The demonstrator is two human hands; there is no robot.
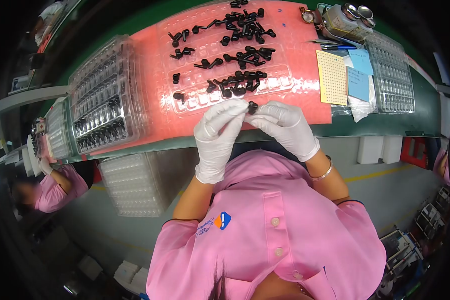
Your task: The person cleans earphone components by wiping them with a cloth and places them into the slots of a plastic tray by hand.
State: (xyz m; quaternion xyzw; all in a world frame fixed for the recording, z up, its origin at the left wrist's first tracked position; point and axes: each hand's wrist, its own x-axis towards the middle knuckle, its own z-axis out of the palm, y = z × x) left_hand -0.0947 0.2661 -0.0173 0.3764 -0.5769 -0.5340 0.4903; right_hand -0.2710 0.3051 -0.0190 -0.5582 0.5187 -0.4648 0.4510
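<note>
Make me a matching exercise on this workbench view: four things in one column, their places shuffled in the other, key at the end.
Things
1. Black part
2. Watch
3. Yellow sheet
4. Bracelet

Places, as seen in the picture
A. Just left of the blue notes
B. Around the forearm, below the cuff of the gloved right hand
C. At the fingers, between the gloved left hand and the right
D. Near the top of the picture, left of the metal-topped containers

Pairs: 1-C, 2-D, 3-A, 4-B
</note>
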